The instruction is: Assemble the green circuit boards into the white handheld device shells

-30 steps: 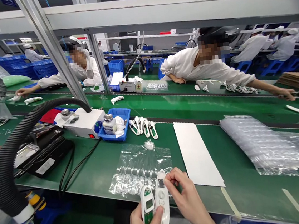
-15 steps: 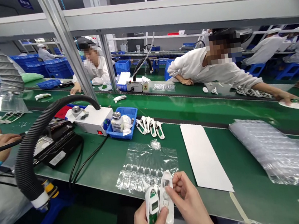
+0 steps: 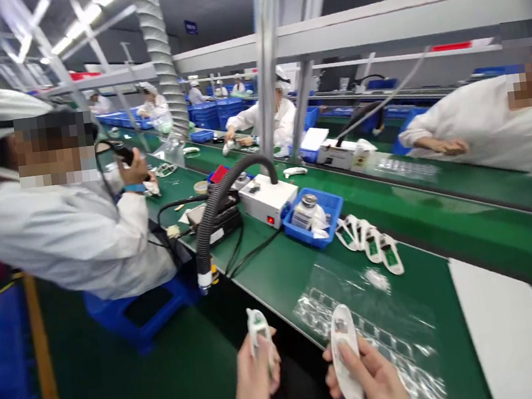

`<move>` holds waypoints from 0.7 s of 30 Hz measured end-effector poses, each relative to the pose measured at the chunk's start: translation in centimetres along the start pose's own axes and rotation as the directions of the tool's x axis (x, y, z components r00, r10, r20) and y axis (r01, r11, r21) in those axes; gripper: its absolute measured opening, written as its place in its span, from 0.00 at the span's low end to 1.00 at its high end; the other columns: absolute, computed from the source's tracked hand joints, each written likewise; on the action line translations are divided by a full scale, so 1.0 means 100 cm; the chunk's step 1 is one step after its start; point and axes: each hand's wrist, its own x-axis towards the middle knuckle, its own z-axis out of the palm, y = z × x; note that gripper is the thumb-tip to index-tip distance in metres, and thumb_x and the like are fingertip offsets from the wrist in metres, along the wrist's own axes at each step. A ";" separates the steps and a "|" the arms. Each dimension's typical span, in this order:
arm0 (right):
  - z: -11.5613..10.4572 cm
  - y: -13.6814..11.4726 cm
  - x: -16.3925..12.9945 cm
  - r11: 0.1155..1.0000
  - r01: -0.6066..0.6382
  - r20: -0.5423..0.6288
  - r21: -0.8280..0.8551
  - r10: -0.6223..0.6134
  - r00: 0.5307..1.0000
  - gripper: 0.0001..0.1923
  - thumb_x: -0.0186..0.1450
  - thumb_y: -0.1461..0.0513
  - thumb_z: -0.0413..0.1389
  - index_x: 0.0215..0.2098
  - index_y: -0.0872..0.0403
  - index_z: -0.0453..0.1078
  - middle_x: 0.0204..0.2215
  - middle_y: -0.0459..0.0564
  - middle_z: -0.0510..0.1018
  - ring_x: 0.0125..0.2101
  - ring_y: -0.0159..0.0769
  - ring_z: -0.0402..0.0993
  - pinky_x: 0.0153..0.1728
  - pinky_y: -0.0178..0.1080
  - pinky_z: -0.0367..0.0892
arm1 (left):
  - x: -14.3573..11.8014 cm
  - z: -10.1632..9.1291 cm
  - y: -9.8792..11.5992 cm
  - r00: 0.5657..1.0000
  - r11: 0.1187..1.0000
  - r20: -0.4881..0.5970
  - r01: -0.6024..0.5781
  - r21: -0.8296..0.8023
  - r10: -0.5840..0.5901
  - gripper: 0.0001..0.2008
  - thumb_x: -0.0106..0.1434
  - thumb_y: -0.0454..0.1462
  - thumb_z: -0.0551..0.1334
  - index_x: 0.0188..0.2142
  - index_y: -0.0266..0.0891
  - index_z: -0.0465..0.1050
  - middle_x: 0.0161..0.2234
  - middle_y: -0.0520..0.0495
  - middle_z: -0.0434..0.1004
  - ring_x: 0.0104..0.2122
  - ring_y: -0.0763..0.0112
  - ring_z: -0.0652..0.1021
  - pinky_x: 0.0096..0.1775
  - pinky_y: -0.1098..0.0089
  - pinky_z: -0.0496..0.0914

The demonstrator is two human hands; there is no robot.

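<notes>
Left hand: our left hand (image 3: 260, 379) is closed round a white half-shell (image 3: 258, 336), held upright and edge-on to us, so its inside cannot be read.
Right hand: our right hand (image 3: 371, 383) grips the white cover piece (image 3: 346, 362) with the thumb across its face; its outer side is turned up, we judge for inspection.
Position of parts: both pieces are held below the near tabletop (image 3: 274, 275) edge, well apart from each other, one per hand.
Plastic sheet: the clear blister sheet (image 3: 380, 321) lies flat just beyond our right hand, within easy reach.
Spare shells: a row of white shells (image 3: 370, 245) lies fanned beside the blue tray (image 3: 328, 202), likely as queued stock.
Neighbour: a person in a white coat (image 3: 69, 241) sits at the left, by the black extraction hose (image 3: 214, 208).
</notes>
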 end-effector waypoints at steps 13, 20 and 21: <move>0.172 0.071 0.070 0.955 -0.293 0.380 -0.057 0.292 0.878 0.27 0.54 0.41 0.58 0.30 0.58 0.69 0.13 0.45 0.71 0.09 0.22 0.56 0.07 0.24 0.40 | 0.054 -0.100 0.050 0.957 0.954 -0.289 -0.064 -0.294 -0.025 0.23 0.56 0.55 0.61 0.30 0.35 0.70 0.20 0.54 0.67 0.17 0.78 0.70 0.18 0.78 0.61; 0.202 0.092 0.069 0.944 -0.327 0.424 -0.040 0.312 0.850 0.25 0.57 0.43 0.55 0.24 0.58 0.68 0.12 0.46 0.71 0.08 0.25 0.60 0.07 0.26 0.39 | 0.047 -0.101 0.056 0.948 0.955 -0.318 -0.097 -0.280 0.003 0.24 0.58 0.56 0.58 0.30 0.36 0.70 0.17 0.55 0.66 0.16 0.78 0.67 0.18 0.78 0.58; 0.194 0.090 0.068 0.949 -0.314 0.415 -0.028 0.297 0.860 0.24 0.57 0.44 0.55 0.24 0.58 0.68 0.12 0.46 0.71 0.08 0.24 0.60 0.07 0.25 0.39 | 0.047 -0.095 0.054 0.957 0.958 -0.290 -0.086 -0.274 0.003 0.24 0.57 0.56 0.59 0.29 0.36 0.70 0.17 0.55 0.65 0.16 0.78 0.66 0.17 0.79 0.57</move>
